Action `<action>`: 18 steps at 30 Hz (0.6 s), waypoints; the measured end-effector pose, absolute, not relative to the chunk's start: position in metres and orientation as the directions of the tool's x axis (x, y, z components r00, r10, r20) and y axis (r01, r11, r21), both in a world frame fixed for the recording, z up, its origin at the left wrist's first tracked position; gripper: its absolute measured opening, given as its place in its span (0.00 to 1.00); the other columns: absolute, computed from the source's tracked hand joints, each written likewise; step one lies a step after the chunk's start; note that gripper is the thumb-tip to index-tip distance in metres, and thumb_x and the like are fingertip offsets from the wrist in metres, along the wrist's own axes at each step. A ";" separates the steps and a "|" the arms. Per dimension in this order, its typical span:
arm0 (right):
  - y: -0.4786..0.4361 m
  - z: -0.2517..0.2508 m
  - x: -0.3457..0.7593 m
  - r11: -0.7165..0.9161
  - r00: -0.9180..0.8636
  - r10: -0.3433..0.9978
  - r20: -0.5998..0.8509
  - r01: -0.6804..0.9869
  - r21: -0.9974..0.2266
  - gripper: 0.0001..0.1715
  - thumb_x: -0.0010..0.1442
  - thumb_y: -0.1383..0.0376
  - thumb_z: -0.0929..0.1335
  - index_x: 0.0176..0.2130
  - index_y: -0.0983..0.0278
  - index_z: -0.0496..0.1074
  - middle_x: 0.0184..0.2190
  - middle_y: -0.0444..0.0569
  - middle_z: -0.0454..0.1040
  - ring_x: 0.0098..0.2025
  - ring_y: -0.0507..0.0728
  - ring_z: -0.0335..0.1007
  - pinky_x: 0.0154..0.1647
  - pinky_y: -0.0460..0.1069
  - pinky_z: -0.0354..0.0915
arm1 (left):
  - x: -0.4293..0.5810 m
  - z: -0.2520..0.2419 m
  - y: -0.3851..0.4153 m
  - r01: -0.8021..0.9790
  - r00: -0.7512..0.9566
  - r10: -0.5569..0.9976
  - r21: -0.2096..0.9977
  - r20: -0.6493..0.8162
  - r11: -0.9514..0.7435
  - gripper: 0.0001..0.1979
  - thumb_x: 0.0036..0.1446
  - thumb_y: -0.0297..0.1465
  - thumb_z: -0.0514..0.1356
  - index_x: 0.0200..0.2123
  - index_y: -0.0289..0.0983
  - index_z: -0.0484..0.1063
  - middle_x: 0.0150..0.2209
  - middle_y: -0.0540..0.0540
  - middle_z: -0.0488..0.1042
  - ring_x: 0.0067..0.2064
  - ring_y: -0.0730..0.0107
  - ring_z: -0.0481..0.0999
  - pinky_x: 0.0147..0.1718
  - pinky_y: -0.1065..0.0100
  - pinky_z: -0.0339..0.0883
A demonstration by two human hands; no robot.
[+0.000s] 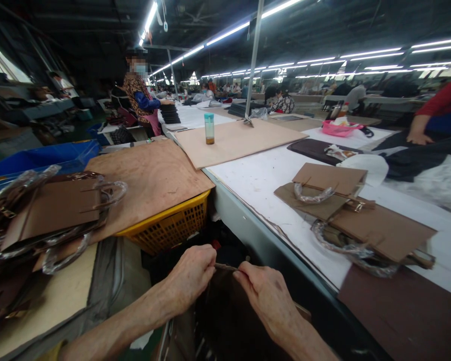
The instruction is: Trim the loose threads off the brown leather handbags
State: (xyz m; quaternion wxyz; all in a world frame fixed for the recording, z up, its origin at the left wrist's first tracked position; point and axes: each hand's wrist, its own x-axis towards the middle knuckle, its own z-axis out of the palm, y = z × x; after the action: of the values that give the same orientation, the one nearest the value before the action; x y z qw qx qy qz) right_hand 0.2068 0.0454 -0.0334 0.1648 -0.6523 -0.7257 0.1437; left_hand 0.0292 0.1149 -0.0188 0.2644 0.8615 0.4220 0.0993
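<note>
Low in the head view, my left hand (191,276) and my right hand (265,296) are both closed in a pinch. Between them they hold the two ends of a thin brown strap (225,267), stretched over a dark brown bag piece (221,316) in my lap. A stack of brown handbag parts (357,215) with plastic-wrapped handles lies on the white table (255,180) to my right. Another stack of wrapped bag parts (52,215) lies on the boards to my left.
A yellow crate (173,225) sits under a brown board (150,175). A bottle (209,128) stands on a cardboard sheet. A pink bag (338,128) and dark material lie further right. A person in a patterned top (139,95) stands at the back; another person's arm (436,110) rests at right.
</note>
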 end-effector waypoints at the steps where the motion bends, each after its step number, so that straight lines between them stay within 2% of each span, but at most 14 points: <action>1: 0.046 -0.034 0.207 0.111 -0.098 0.994 0.052 0.897 -0.427 0.13 0.63 0.64 0.61 0.28 0.60 0.68 0.23 0.41 0.73 0.26 0.53 0.70 0.27 0.46 0.52 | 0.030 -0.019 0.115 0.682 0.611 0.790 0.543 -0.053 -0.490 0.09 0.44 0.22 0.51 0.20 0.37 0.51 0.23 0.53 0.61 0.28 0.73 0.61 0.28 0.71 0.52; 6: 0.048 -0.036 0.207 0.118 -0.107 0.993 0.049 0.904 -0.410 0.13 0.62 0.62 0.62 0.27 0.61 0.67 0.23 0.41 0.74 0.27 0.53 0.70 0.26 0.46 0.51 | 0.031 -0.018 0.118 0.683 0.558 0.827 0.606 -0.074 -0.407 0.07 0.39 0.21 0.51 0.24 0.37 0.57 0.24 0.54 0.63 0.28 0.74 0.61 0.27 0.72 0.51; 10: 0.047 -0.037 0.207 0.120 -0.106 0.993 0.058 0.901 -0.417 0.13 0.63 0.62 0.62 0.27 0.61 0.67 0.23 0.41 0.73 0.26 0.53 0.70 0.26 0.46 0.50 | 0.031 -0.014 0.120 0.689 0.554 0.819 0.635 -0.149 -0.351 0.07 0.40 0.22 0.54 0.26 0.36 0.66 0.27 0.52 0.67 0.31 0.71 0.65 0.29 0.72 0.55; 13: 0.046 -0.037 0.207 0.116 -0.102 0.993 0.056 0.889 -0.442 0.14 0.63 0.62 0.61 0.27 0.61 0.67 0.22 0.40 0.73 0.25 0.52 0.69 0.26 0.46 0.50 | 0.031 -0.013 0.122 0.694 0.565 0.807 0.627 -0.169 -0.354 0.07 0.41 0.23 0.55 0.27 0.36 0.71 0.30 0.50 0.70 0.34 0.69 0.67 0.31 0.71 0.58; 18: 0.046 -0.038 0.208 0.109 -0.097 0.994 0.050 0.892 -0.438 0.15 0.63 0.61 0.61 0.26 0.60 0.67 0.22 0.40 0.72 0.25 0.52 0.69 0.26 0.46 0.51 | 0.032 -0.013 0.125 0.664 0.625 0.763 0.625 -0.163 -0.410 0.08 0.42 0.23 0.55 0.25 0.36 0.72 0.32 0.50 0.71 0.36 0.69 0.68 0.35 0.72 0.59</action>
State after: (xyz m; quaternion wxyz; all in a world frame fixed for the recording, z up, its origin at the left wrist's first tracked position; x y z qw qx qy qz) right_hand 0.2083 0.0462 -0.0384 0.1693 -0.6503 -0.7252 0.1500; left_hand 0.0323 0.1250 -0.0130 0.3358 0.8365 0.4266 0.0738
